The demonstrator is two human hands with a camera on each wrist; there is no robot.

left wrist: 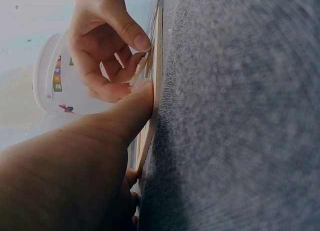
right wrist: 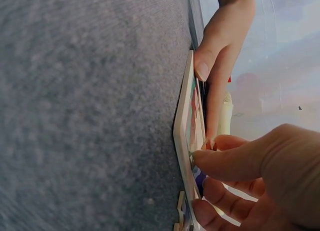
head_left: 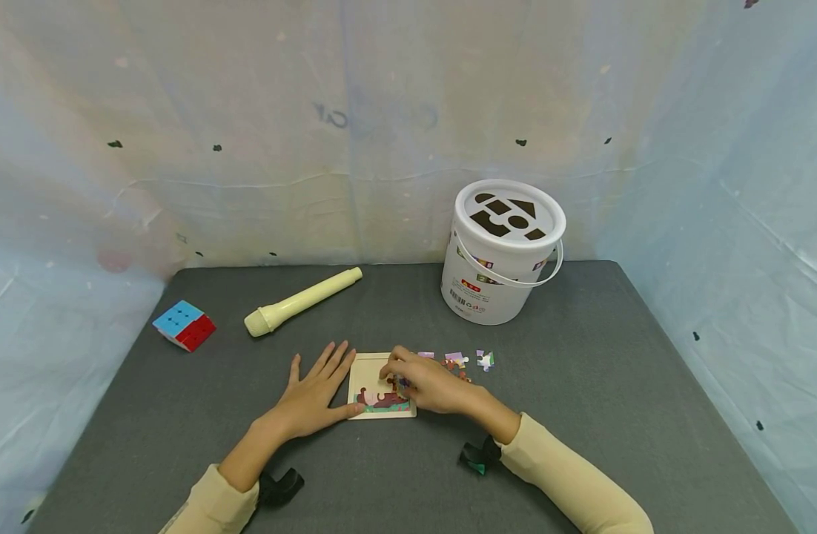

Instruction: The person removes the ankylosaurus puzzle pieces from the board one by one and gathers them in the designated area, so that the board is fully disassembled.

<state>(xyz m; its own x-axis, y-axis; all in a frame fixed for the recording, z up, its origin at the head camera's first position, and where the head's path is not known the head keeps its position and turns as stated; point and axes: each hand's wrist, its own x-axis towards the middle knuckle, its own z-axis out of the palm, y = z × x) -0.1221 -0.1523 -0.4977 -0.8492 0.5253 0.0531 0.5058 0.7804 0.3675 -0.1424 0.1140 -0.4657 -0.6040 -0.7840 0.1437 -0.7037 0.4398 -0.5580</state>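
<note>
A shallow wooden puzzle tray [head_left: 371, 363] lies on the table, its lower part filled with joined picture pieces [head_left: 382, 402]. My left hand [head_left: 313, 400] is spread flat beside it, with the thumb on the tray's lower left edge and the fingertips along its left side. Over the tray's right half, my right hand [head_left: 427, 380] pinches a jigsaw piece [left wrist: 140, 71] between thumb and fingers, tilted just above the tray. In the right wrist view, the piece shows a dark blue patch [right wrist: 200, 180], partly hidden by the fingers.
Several loose jigsaw pieces [head_left: 457, 359] lie right of the tray, with one white-and-green piece [head_left: 485, 360] farthest right. Behind stand a white lidded bucket [head_left: 491, 259] with shape cut-outs and a handle, a pale yellow toy microphone [head_left: 302, 302], and a puzzle cube [head_left: 184, 325] at the left.
</note>
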